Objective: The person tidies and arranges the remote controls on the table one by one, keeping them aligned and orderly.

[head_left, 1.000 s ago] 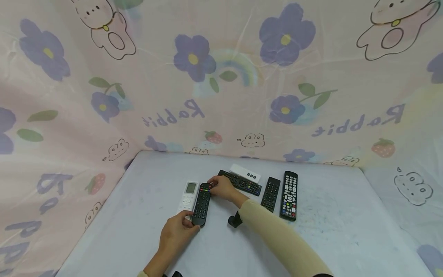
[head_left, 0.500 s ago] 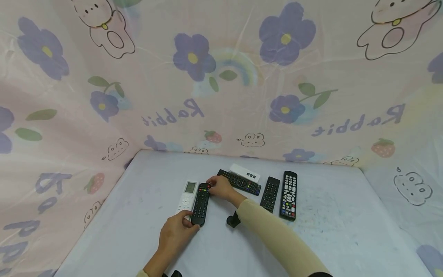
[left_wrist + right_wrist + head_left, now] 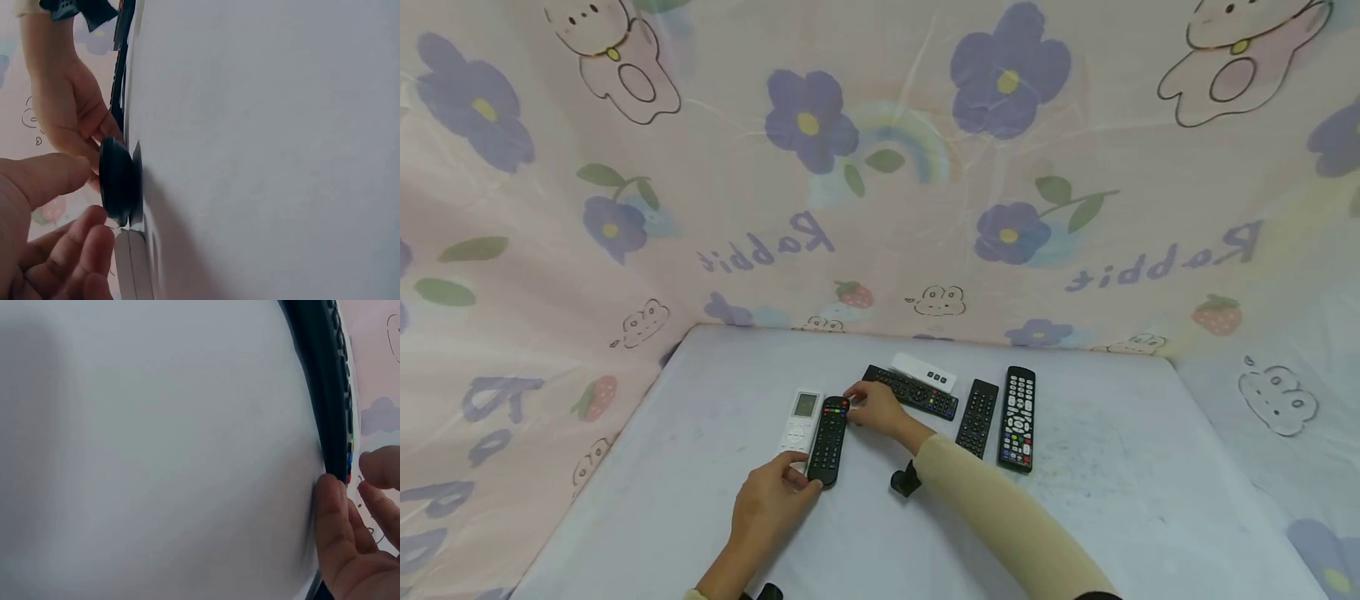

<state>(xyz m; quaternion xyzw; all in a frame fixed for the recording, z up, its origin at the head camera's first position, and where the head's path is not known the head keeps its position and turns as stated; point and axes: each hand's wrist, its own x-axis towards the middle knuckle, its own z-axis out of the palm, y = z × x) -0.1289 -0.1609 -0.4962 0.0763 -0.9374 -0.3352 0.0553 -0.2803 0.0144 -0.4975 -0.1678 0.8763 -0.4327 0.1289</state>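
Observation:
In the head view, a slim black remote control point(image 3: 828, 442) with coloured buttons at its top lies beside a white air conditioner remote point(image 3: 802, 417) with a small screen. My left hand point(image 3: 767, 504) is at the lower end of the black remote, fingers by its left edge and thumb near its bottom corner. At the upper right corner, the fingertips of my right hand point(image 3: 880, 408) touch the remote. Seen from the left wrist, the thumb stands slightly apart from the rounded black end. The right wrist view shows straight fingers against the remote's end, thumb raised off it.
To the right lie a slanted black remote point(image 3: 917, 395), a small white remote point(image 3: 922, 372) behind it, another black remote point(image 3: 977, 419) and a larger black one with white buttons point(image 3: 1017, 418). A patterned curtain point(image 3: 880, 233) rises behind the white table point(image 3: 1097, 483).
The head view has shifted slightly, so the scene sits a little further left. Both hands and the remotes keep nearly the same places relative to each other.

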